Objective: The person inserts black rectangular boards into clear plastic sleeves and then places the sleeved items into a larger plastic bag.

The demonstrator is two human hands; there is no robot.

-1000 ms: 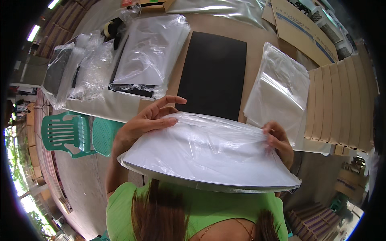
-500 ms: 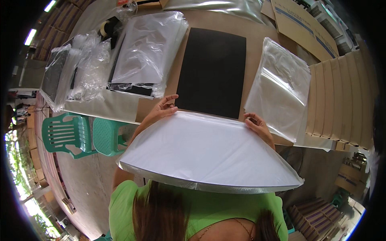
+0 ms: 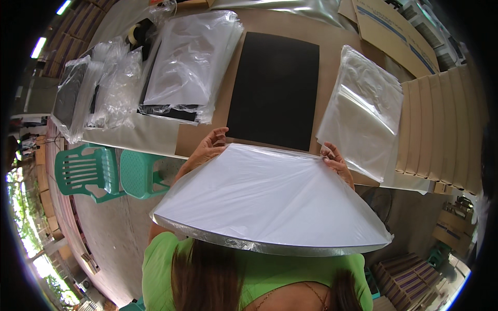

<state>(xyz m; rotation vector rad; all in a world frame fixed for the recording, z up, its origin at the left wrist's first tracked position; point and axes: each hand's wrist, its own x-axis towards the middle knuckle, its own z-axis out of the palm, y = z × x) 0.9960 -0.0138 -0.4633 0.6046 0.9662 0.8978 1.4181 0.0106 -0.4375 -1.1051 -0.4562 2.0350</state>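
Tilted against my body is a large white board in a clear plastic bag [image 3: 275, 199], its far edge lying over the table's front edge. My left hand [image 3: 209, 145] is closed on the bag's far left corner, thumb along the top and fingers bent. At the far right corner my right hand [image 3: 338, 159] pinches the plastic, which wrinkles out from the fingertips. Just beyond both hands, a black sheet of board [image 3: 274, 90] lies flat on the brown tabletop covering [image 3: 331, 52]. Clear plastic bags [image 3: 361, 114] lie in a stack to its right.
Bagged white boards [image 3: 184, 62] are piled left of the black sheet, beside crumpled plastic packs [image 3: 116, 85] and a tape roll [image 3: 137, 35]. Brown cartons [image 3: 441, 124] line the right side. A green chair [image 3: 88, 171] and green stool [image 3: 142, 173] stand at left.
My right hand has shifted slightly right, drawing the plastic into creases toward its corner. My left hand's fingers have curled in more. The bagged board stays tilted against me.
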